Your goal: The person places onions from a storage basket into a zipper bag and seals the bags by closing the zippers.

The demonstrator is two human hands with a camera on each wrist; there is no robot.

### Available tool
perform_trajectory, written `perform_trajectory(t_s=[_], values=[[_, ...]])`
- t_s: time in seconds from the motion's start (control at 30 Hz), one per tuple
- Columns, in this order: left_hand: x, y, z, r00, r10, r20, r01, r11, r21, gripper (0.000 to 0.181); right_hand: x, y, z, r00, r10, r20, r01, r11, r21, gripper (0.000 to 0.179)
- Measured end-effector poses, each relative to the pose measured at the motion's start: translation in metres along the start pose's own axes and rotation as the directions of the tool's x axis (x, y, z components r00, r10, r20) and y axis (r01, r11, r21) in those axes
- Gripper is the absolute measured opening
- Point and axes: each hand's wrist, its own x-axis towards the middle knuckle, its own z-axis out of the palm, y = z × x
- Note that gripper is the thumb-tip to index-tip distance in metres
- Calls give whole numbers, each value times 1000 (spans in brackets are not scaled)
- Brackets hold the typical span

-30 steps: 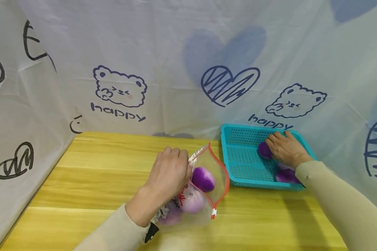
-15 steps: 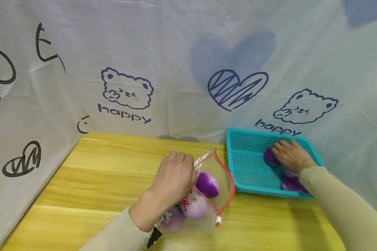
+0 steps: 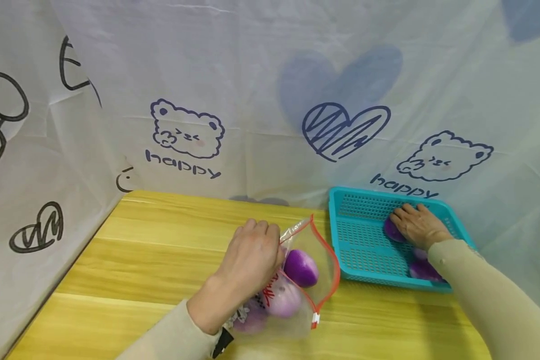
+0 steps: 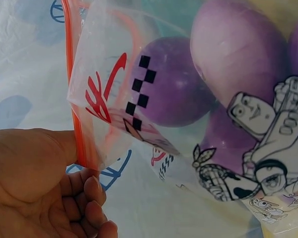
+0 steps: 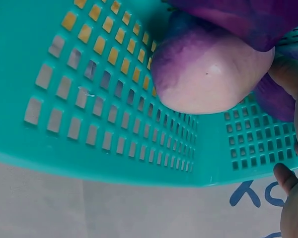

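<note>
My left hand [image 3: 254, 250] pinches the red-edged mouth of a clear zip bag [image 4: 92, 106] between thumb and fingers. Printed figures and a checker strip mark the bag. Inside lie several purple-and-white, turnip-like vegetables; one dark purple vegetable [image 3: 301, 268] shows in the gaping mouth. My right hand [image 3: 417, 226] reaches down into a turquoise basket [image 3: 364, 275], its fingers curled over a purple vegetable [image 3: 393, 230], which it partly hides. In the right wrist view, a pale-and-purple vegetable [image 5: 208, 74] and a darker one [image 5: 243, 17] lie beside that hand.
The yellow wood-grain table [image 3: 162, 240] carries the bag and, at its back right, the basket. A white cloth [image 3: 261, 90] with blue bear and heart drawings hangs behind. A white slider [image 3: 315, 318] sits at the near end of the bag's zip.
The head view has shifted, so the whole scene slides right and slightly down. Both hands keep the same places on the bag and in the basket.
</note>
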Motion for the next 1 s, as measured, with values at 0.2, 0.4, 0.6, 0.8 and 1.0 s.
perform_trajectory(t_s=[0.2,0.4,0.6,0.8,1.0], values=[[-1,4,1,1000,14,4,-13,1000,-17,25,-3,-3,3,1000,-1,-12,1,1000,5,50],[-1,7,1,1000,31,1,-31,999,-17,23,-7,-7,0,999,32,-15,-31,998,56,49],[0,4,0,999,39,-23,-39,999,1,24,-7,-13,-15,996,63,-68,-56,993,105,73],[2,-2,-1,998,39,-43,-39,999,-2,23,2,-26,-42,978,113,-178,-87,985,147,88],[6,-4,-1,994,65,-87,-67,998,-13,22,8,-36,-77,954,177,-242,-143,978,152,91]])
